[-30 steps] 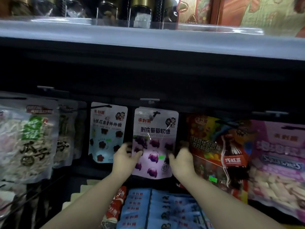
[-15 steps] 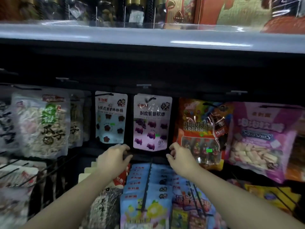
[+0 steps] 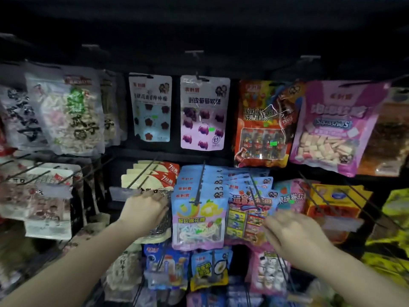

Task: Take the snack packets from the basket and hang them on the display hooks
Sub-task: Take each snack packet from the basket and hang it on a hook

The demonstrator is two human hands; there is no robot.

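**Q:** What has changed over the last second, and what does it mean for the task?

**A:** A second ago both hands flanked the purple packet on the upper row, touching its lower edges. Now they are down at the middle row, and the purple packet hangs alone on its hook, upright and beside the pale blue packet. Judged from this, that packet is hung and let go; the next step would be fetching another from the basket, which is out of view.

**Q:** Left hand: how do the fingers stand?

**A:** The left hand is curled, fingers bent against the front of the beige packets on the left-hand peg of the middle row. They touch the lowest packet; whether they pinch it or only press on it cannot be told, as the fingertips are blurred and partly hidden.

**Q:** Right hand?

**A:** The right hand is loosely spread, fingers extended and apart, in front of the colourful packet and near its black peg. It grips nothing visible; motion blur hides whether a fingertip brushes the packet.

**Q:** Where are the task's things?

**A:** No fresh packet is in either hand. The noodle-picture packet hangs between the two hands, untouched.
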